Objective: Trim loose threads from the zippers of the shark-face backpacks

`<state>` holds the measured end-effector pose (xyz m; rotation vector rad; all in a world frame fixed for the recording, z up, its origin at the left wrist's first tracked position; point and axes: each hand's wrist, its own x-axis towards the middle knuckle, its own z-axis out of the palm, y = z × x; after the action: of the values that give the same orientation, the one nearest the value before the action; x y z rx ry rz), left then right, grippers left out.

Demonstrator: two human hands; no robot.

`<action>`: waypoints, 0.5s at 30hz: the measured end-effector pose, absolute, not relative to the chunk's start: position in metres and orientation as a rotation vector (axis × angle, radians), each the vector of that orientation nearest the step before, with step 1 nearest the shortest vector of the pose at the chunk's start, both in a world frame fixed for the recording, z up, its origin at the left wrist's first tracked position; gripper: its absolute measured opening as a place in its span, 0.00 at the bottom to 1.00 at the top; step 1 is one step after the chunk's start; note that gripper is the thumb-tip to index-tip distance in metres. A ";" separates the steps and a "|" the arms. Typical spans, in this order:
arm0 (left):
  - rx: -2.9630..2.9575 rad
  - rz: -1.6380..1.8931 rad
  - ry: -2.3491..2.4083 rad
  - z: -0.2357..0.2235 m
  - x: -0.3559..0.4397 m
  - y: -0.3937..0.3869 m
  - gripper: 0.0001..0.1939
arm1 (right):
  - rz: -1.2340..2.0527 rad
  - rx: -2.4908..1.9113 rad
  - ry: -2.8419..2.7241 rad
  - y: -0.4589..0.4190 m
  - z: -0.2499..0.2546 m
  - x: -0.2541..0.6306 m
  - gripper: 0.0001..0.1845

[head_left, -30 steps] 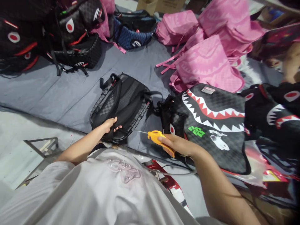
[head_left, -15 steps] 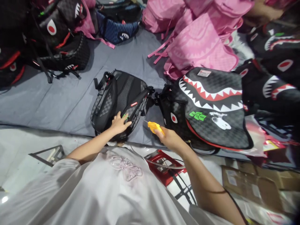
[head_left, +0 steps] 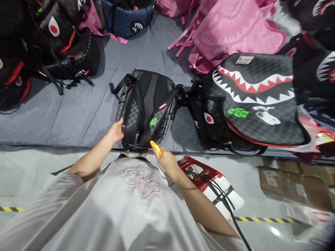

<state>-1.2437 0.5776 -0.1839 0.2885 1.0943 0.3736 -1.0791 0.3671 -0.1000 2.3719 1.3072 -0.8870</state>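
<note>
A black and grey checkered backpack (head_left: 146,108) lies with its strap side up near the table's front edge. A green patch shows on its right shoulder strap. My left hand (head_left: 116,132) is at the backpack's left side, fingers curled against its edge and partly hidden. In my right hand (head_left: 166,158), closed, is a yellow-handled tool (head_left: 156,147), held just off the bag's lower right corner. Its tip cannot be made out against the dark fabric. To the right lies a dark shark-mouth backpack (head_left: 258,94) with its printed flap up.
Pink backpacks (head_left: 232,31) lie at the back right. Black bags (head_left: 65,45) and a blue bag (head_left: 128,21) stand at the back left. Below the grey-covered table (head_left: 78,104) are a red and white object (head_left: 201,174) with dark cords and cardboard boxes (head_left: 295,181).
My left hand went from the strap's green patch to the backpack's left edge. The tool in my right hand moved left and down toward the bag's lower corner. The view shifted.
</note>
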 end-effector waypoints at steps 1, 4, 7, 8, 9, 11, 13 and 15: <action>0.266 0.338 1.056 -0.184 -1.240 0.573 0.19 | -0.890 2.371 1.326 0.376 -0.107 -1.085 0.21; 0.232 0.269 0.963 -0.183 -1.233 0.563 0.25 | -0.881 2.375 1.351 0.388 -0.120 -1.096 0.21; 0.215 0.235 0.898 -0.184 -1.236 0.563 0.31 | -0.828 2.411 1.303 0.373 -0.119 -1.094 0.21; 0.212 0.227 0.888 -0.185 -1.239 0.565 0.32 | -0.794 2.434 1.265 0.363 -0.117 -1.092 0.21; 0.210 0.221 0.882 -0.187 -1.242 0.567 0.33 | -0.746 2.459 1.221 0.354 -0.116 -1.089 0.21; 0.208 0.218 0.873 -0.192 -1.247 0.570 0.36 | -0.633 2.504 1.137 0.337 -0.116 -1.085 0.21; 0.210 0.221 0.866 -0.198 -1.249 0.572 0.37 | -0.549 2.527 1.094 0.331 -0.123 -1.084 0.20; 0.211 0.224 0.862 -0.204 -1.249 0.572 0.38 | -0.514 2.537 1.102 0.336 -0.136 -1.084 0.20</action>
<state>-1.2494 0.5723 -0.2039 0.2110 0.8622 0.2244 -1.0842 0.3357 -0.1360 2.5375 1.1021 -0.5136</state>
